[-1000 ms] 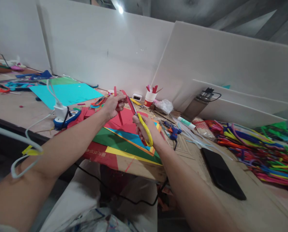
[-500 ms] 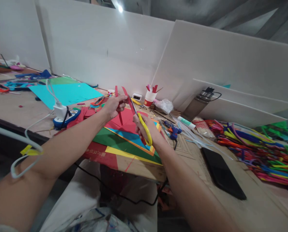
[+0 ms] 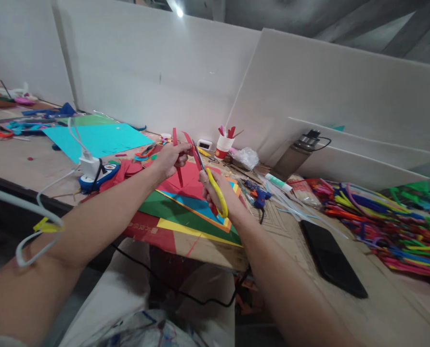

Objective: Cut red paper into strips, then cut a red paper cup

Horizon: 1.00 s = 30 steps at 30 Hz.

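My left hand (image 3: pixel 174 159) is closed on red paper strips (image 3: pixel 175 136), one upright and another curving off to the right from the fingertips. Yellow-handled scissors (image 3: pixel 216 192) are gripped in my right hand (image 3: pixel 218 190), their blades slanting up and left to the red strip beside my left fingertips. Whether the blades are fully closed is hard to make out. Below both hands lies a stack of coloured sheets, with red paper (image 3: pixel 195 180) on top and blue, orange, green and yellow edges showing.
Behind the hands stands a paper cup (image 3: pixel 224 146) holding red pieces. To the right are a blue glue gun (image 3: pixel 261 196), a bottle (image 3: pixel 296 154), a black phone (image 3: pixel 332 258) and many pipe cleaners (image 3: pixel 388 226). On the left are a turquoise sheet (image 3: pixel 102 139) and a white plug (image 3: pixel 91 167).
My left fingertips and the curved red strip have shifted very slightly to the right, by the scissor blades. Otherwise both hands keep nearly the same place and hold.
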Tool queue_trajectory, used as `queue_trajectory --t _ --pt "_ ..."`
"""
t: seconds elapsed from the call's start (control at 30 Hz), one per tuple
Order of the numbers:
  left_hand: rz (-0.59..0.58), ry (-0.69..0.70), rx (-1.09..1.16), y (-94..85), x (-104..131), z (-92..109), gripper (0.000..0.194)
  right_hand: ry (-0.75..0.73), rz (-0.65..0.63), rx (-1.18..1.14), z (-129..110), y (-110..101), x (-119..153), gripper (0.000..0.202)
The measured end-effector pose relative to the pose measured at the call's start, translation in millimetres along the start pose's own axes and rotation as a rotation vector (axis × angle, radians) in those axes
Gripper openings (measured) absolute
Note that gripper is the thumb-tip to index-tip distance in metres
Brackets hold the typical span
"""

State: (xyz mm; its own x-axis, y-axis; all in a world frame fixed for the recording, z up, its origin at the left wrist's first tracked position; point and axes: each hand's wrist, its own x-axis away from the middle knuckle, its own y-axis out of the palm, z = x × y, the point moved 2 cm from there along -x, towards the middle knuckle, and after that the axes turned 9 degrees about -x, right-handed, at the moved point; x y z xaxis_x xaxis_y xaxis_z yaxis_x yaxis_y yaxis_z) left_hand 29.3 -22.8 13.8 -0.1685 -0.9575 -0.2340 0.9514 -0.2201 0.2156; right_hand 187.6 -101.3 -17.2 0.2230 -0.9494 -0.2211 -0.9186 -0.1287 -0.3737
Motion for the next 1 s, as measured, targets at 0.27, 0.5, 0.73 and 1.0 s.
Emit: queue_trajectory --t 0.27,0.5,0.73,1.0 --pt "0.005 -0.009 -0.014 1.2 0.1 -1.3 0.016 0.057 -0.002 -0.059 -1.3 1.5 2.3 0.049" --pt "0.007 -0.009 -0.007 2.0 1.4 -0.4 0.017 0.055 -0.015 -0.087 0.6 2.5 2.1 0.048" --pt "0.002 -0.025 0.011 1.7 0.7 -1.2 0.017 0.067 -0.022 -0.095 -1.1 2.1 2.8 0.050" --pt "0.003 -0.036 0.018 1.2 0.6 -1.5 0.016 0.086 -0.014 -0.106 -1.9 2.6 3.1 0.050"
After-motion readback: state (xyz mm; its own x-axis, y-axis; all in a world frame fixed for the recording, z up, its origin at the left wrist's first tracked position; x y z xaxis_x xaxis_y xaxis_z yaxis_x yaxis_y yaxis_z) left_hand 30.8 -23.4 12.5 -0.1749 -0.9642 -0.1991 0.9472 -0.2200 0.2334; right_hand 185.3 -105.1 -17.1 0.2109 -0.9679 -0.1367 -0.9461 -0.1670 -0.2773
